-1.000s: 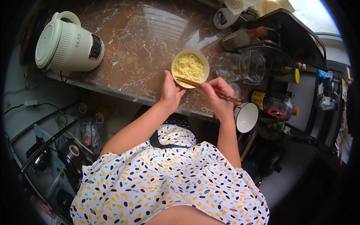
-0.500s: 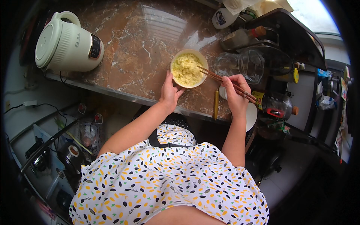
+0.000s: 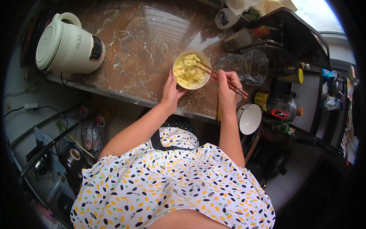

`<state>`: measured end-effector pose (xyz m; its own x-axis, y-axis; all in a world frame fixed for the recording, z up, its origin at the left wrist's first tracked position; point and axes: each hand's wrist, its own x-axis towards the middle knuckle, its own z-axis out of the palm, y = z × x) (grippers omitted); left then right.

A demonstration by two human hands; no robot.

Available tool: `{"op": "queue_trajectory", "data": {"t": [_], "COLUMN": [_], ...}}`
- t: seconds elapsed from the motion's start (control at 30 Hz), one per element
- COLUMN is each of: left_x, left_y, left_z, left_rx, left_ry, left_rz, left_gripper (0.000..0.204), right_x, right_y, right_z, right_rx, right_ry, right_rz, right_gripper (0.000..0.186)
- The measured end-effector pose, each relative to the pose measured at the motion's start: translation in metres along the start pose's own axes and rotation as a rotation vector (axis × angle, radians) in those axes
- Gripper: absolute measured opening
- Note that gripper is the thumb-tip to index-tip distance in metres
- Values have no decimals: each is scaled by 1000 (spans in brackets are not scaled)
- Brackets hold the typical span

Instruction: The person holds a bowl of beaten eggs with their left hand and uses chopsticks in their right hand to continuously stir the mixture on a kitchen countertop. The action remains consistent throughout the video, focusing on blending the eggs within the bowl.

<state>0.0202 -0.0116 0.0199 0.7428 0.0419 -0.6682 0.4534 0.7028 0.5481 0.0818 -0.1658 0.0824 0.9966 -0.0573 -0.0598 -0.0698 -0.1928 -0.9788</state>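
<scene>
A pale round bowl [image 3: 205,62] stands near the counter's front edge, with soft, lumpy yellow mash [image 3: 186,71] inside. Around its near left side my left hand [image 3: 171,91] is curled, thumb against the outer wall and fingers under the near edge. My right hand [image 3: 228,88] grips a pair of brown wooden chopsticks [image 3: 208,70], whose tips are in the mash at the upper middle of the bowl. The thick ends stick out to the right past my fist. A thin yellow stick-like thing [image 3: 219,110] is mostly covered by my right forearm.
A second white bowl [image 3: 250,119] sits right of my forearm, by a bottle with a yellow label [image 3: 280,106]. Beyond stand a clear glass jug [image 3: 254,68] and a glass bottle [image 3: 244,38]. A pale green electric appliance [image 3: 74,47] is at the far left of the marbled counter [image 3: 129,57].
My right hand has moved left with the chopsticks, and their tips have shifted up and left within the mash. More of the second bowl shows. My left hand stays on the bowl.
</scene>
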Motion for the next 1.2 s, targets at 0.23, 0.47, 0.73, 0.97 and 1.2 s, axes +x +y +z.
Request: {"op": "queue_trajectory", "data": {"t": [0.23,0.47,0.73,0.97,1.2], "left_x": [4,4,6,9,12], "left_y": [-6,-2,-2,1,1], "left_z": [-3,3,3,0,-3], "left_rx": [-48,20,2,18,56], "left_ry": [9,49,60,60,137], "left_rz": [9,7,-1,2,13], "left_gripper": [51,50,49,51,51], "right_x": [-21,-27,-21,-10,-26], "right_y": [27,61,50,31,24], "right_z": [-1,-19,-14,-6,10], "right_rx": [41,74,83,120,196], "right_ry": [-124,-12,-12,124,-61], "right_rz": [217,159,157,50,244], "right_gripper": [17,15,17,16,17]}}
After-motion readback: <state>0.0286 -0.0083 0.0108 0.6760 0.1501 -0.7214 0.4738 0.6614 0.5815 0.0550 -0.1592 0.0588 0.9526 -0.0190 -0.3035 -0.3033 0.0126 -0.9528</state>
